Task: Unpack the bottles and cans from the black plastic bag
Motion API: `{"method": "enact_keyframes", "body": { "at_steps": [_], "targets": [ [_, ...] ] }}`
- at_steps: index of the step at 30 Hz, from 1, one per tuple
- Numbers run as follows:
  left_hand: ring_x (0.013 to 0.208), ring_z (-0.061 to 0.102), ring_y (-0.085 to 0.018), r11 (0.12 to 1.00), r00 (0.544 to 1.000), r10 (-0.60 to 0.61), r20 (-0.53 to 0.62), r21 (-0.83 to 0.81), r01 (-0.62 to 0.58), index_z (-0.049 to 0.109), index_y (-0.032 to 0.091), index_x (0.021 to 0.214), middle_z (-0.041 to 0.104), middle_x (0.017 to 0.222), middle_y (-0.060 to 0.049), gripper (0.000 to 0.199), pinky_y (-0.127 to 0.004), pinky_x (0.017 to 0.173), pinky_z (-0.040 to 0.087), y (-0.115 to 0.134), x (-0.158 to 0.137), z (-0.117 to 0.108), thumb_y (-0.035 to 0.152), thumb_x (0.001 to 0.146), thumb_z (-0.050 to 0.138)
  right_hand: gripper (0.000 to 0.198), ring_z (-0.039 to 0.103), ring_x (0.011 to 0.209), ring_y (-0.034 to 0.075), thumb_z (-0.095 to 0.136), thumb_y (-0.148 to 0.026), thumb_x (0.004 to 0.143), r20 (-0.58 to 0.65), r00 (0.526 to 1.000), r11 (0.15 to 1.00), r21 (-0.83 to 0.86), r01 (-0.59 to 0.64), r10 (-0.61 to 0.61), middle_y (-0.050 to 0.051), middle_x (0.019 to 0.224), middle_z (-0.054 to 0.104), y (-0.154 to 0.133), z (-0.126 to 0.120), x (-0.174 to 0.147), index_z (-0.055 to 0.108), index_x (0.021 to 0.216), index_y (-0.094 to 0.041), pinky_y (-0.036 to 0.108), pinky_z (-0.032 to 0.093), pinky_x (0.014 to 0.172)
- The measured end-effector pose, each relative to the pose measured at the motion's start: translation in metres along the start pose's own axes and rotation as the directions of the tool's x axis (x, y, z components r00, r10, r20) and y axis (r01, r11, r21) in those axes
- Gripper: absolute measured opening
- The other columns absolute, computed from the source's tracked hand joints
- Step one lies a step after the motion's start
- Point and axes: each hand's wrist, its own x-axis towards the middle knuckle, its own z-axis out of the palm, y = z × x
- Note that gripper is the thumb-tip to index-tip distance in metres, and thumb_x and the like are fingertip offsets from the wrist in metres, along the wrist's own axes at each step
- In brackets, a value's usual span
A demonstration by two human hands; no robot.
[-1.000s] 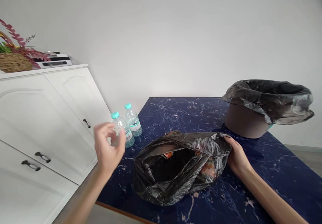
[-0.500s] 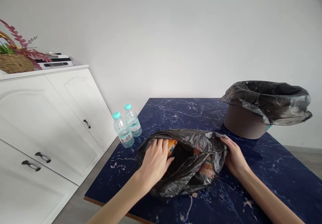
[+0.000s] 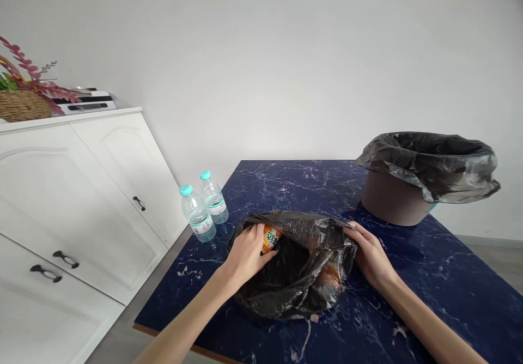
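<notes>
With the bag (image 3: 286, 219) as the middle of a clock face and twelve towards the wall (image 3: 261, 70), the left hand (image 3: 246, 255) reaches in over the rim from nine o'clock. Its fingers and thumb are closed around an orange packet (image 3: 269, 238), which sits just inside the bag's mouth at about ten; green and white print shows on it, and the rest is hidden by the hand. At about two to three o'clock the right hand (image 3: 371, 252) grips the bag's rim, thumb and fingers pinching the black film. The bag lies slumped on the blue table (image 3: 286, 181), its mouth gaping, and something orange-brown shows dimly through its side at four; what it is, I cannot tell. Out at ten o'clock two bottles (image 3: 198, 214) stand upright close together, turquoise caps on, near the table's edge. At two, well apart from the bag, stands a bin (image 3: 392, 198) with a black liner (image 3: 433, 165) folded over its rim. Farther off, between nine and ten, is a white cabinet (image 3: 98, 189), with a wicker basket (image 3: 24, 105) of pink sprigs (image 3: 26, 64) on top.
</notes>
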Motion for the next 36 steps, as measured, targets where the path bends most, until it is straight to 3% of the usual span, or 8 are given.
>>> {"method": "enact_keyframes", "body": {
  "at_steps": [5, 12, 16, 20, 23, 26, 31, 36],
  "targets": [
    [0.112, 0.074, -0.032, 0.969, 0.995, 0.016, 0.103, -0.248, 0.01, 0.045, 0.027, 0.147, 0.07, 0.134, -0.012, 0.066, -0.038, 0.086, 0.062, 0.0, -0.017, -0.043, 0.049, 0.092, 0.074, 0.03, 0.059, 0.07, 0.015, 0.092, -0.042, 0.068, -0.17, 0.985, 0.997, 0.069, 0.019, -0.007, -0.005, 0.079, 0.069, -0.001, -0.009, 0.008, 0.075, 0.084, -0.024, 0.024, 0.048, 0.061],
    [0.137, 0.061, -0.034, 0.716, 0.978, 0.112, 0.177, -0.696, 0.044, 0.054, 0.035, 0.148, 0.056, 0.156, -0.009, 0.061, -0.044, 0.103, 0.06, -0.013, -0.05, -0.119, 0.047, 0.091, 0.074, 0.027, 0.065, 0.073, 0.017, 0.088, -0.043, 0.069, -0.295, 0.955, 0.989, 0.147, 0.001, 0.043, -0.004, 0.088, 0.077, 0.008, -0.031, 0.021, 0.078, 0.088, -0.025, 0.028, 0.055, 0.065],
    [0.131, 0.064, -0.039, 0.554, 0.99, -0.135, 0.033, -0.826, 0.103, 0.056, 0.032, 0.143, 0.058, 0.153, -0.014, 0.062, -0.044, 0.088, 0.066, -0.041, -0.068, -0.126, 0.055, 0.089, 0.075, 0.026, 0.068, 0.072, 0.02, 0.085, -0.047, 0.072, -0.295, 0.956, 0.992, 0.124, 0.036, 0.002, -0.003, 0.087, 0.078, 0.01, -0.033, 0.022, 0.077, 0.088, -0.027, 0.034, 0.058, 0.068],
    [0.098, 0.077, -0.034, 0.417, 0.834, -0.53, -0.151, -0.903, 0.102, 0.056, 0.026, 0.133, 0.068, 0.135, -0.015, 0.07, -0.045, 0.071, 0.068, -0.071, -0.086, -0.125, 0.071, 0.083, 0.073, 0.021, 0.068, 0.07, 0.02, 0.083, -0.043, 0.074, -0.317, 0.948, 0.988, 0.157, 0.009, 0.042, -0.003, 0.087, 0.078, 0.008, -0.032, 0.02, 0.076, 0.087, -0.028, 0.034, 0.059, 0.066],
    [0.068, 0.074, -0.022, 0.505, 0.669, -0.687, -0.282, -0.848, 0.162, 0.058, 0.025, 0.125, 0.074, 0.118, -0.009, 0.066, -0.04, 0.065, 0.065, -0.084, -0.105, -0.129, 0.071, 0.081, 0.075, 0.019, 0.069, 0.07, 0.02, 0.082, -0.04, 0.075, -0.32, 0.946, 0.988, 0.153, -0.001, 0.051, -0.003, 0.089, 0.079, 0.008, -0.033, 0.021, 0.076, 0.088, -0.028, 0.032, 0.059, 0.064],
    [0.061, 0.07, -0.019, 0.614, 0.611, -0.716, -0.337, -0.72, 0.324, 0.059, 0.028, 0.12, 0.075, 0.121, -0.007, 0.059, -0.034, 0.058, 0.061, -0.09, -0.126, -0.134, 0.067, 0.079, 0.077, 0.018, 0.069, 0.069, 0.02, 0.08, -0.04, 0.076, -0.33, 0.943, 0.993, 0.122, -0.004, 0.045, -0.003, 0.088, 0.079, 0.01, -0.036, 0.022, 0.075, 0.087, -0.027, 0.032, 0.058, 0.06],
    [0.058, 0.066, -0.017, 0.777, 0.662, -0.63, -0.407, -0.327, 0.538, 0.064, 0.033, 0.116, 0.077, 0.119, -0.001, 0.051, -0.03, 0.053, 0.055, -0.101, -0.145, -0.128, 0.064, 0.078, 0.078, 0.019, 0.068, 0.068, 0.02, 0.082, -0.038, 0.074, -0.333, 0.941, 0.993, 0.118, -0.013, 0.051, -0.002, 0.086, 0.078, 0.012, -0.038, 0.023, 0.076, 0.087, -0.025, 0.03, 0.056, 0.056],
    [0.085, 0.075, -0.027, 0.852, 0.788, -0.5, -0.358, -0.039, 0.523, 0.071, 0.036, 0.11, 0.078, 0.12, 0.0, 0.041, -0.032, 0.066, 0.054, -0.117, -0.14, -0.122, 0.067, 0.083, 0.07, 0.019, 0.068, 0.07, 0.017, 0.084, -0.036, 0.073, -0.352, 0.93, 0.982, 0.182, -0.042, 0.105, -0.003, 0.085, 0.078, 0.011, -0.036, 0.023, 0.077, 0.087, -0.025, 0.028, 0.057, 0.058]
  ]
}}
